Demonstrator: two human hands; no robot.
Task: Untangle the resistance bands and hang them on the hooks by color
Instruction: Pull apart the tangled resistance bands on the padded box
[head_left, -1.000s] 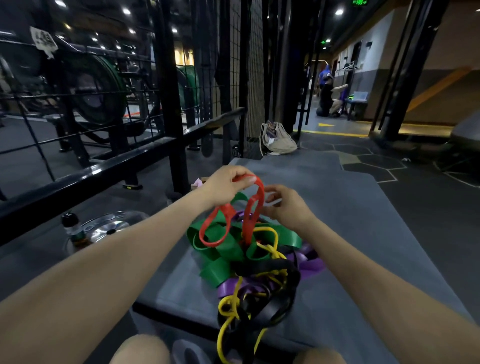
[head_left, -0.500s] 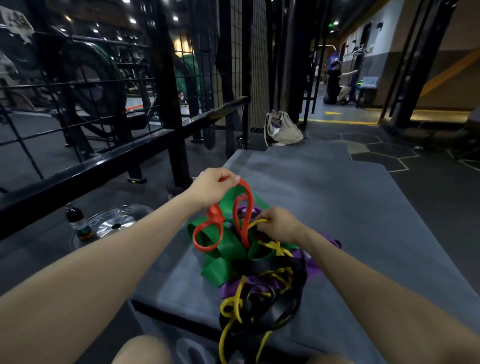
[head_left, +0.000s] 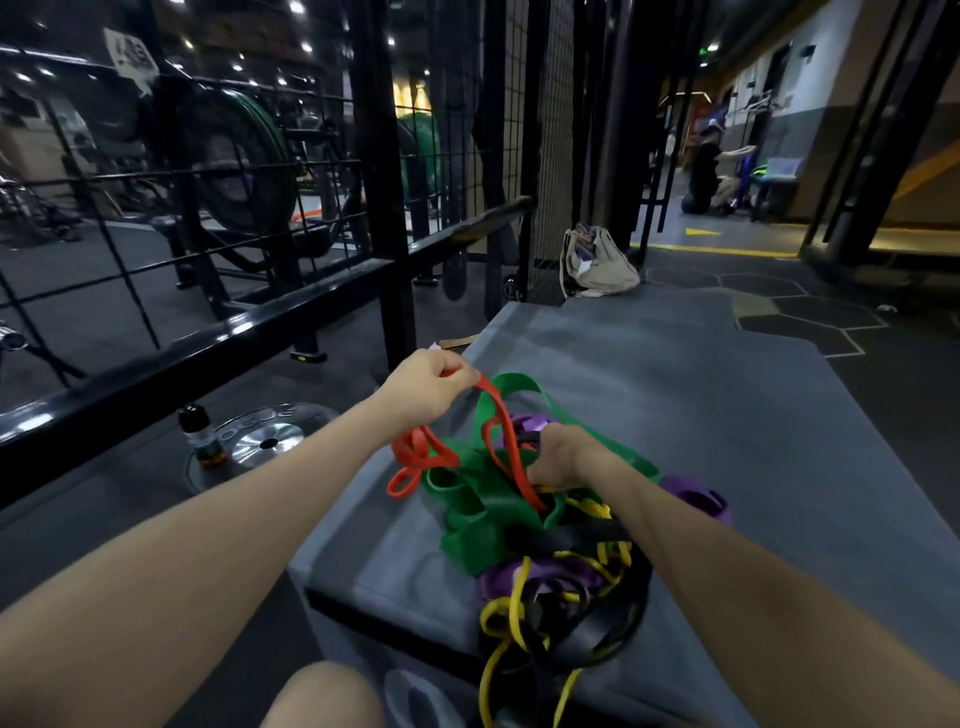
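Tangled resistance bands (head_left: 540, 525) lie on a grey padded platform (head_left: 727, 426), centre to lower centre of the frame; green, purple, yellow and black loops intertwined; red band (head_left: 498, 431) raised from the heap; left hand (head_left: 426, 384) pinches its top end, fingers curled tight; right hand (head_left: 558, 460) sits in the pile, fingers curled round the bands; bottle (head_left: 200, 434) and weight plate (head_left: 265, 441) on the floor, left; beige bag (head_left: 597, 262) beyond the platform.

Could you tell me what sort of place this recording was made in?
Most likely a gym: a loaded barbell's green plates behind the black rack, a steel weight plate on the floor, and tangled resistance bands on a padded platform.
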